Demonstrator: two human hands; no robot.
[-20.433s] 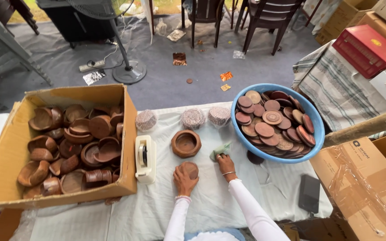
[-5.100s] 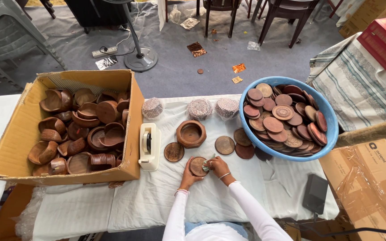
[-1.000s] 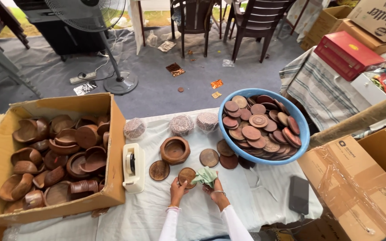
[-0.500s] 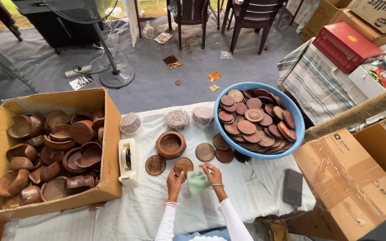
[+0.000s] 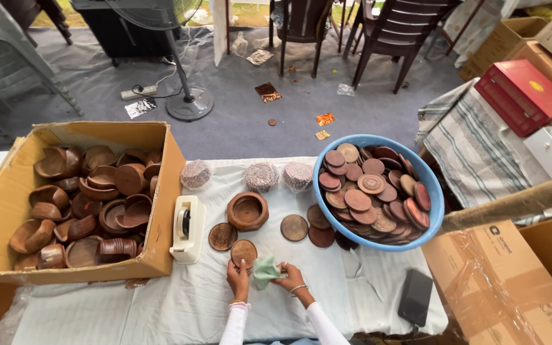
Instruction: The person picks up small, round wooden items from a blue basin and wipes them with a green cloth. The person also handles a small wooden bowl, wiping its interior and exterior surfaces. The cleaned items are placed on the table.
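My left hand (image 5: 238, 278) holds a round brown wooden lid (image 5: 244, 252) by its near edge, just above the white tablecloth. My right hand (image 5: 291, 277) grips a crumpled pale green cloth (image 5: 265, 271) that lies between the two hands, beside the lid. A wooden bowl (image 5: 248, 211) stands just beyond the hands. Three loose wooden lids lie around the bowl, one on its left (image 5: 222, 236) and two on its right (image 5: 294, 227).
A cardboard box (image 5: 7, 204) full of wooden bowls stands at the left. A white tape dispenser (image 5: 188, 229) sits beside it. A blue basin (image 5: 434, 191) holds several wooden lids at the right. Three wrapped stacks (image 5: 262, 176) line the far edge. A dark phone (image 5: 415, 297) lies near right.
The camera has drifted, so the table sits slightly differently in view. My hands stay together over the lid with the green cloth, which now lies more between them.
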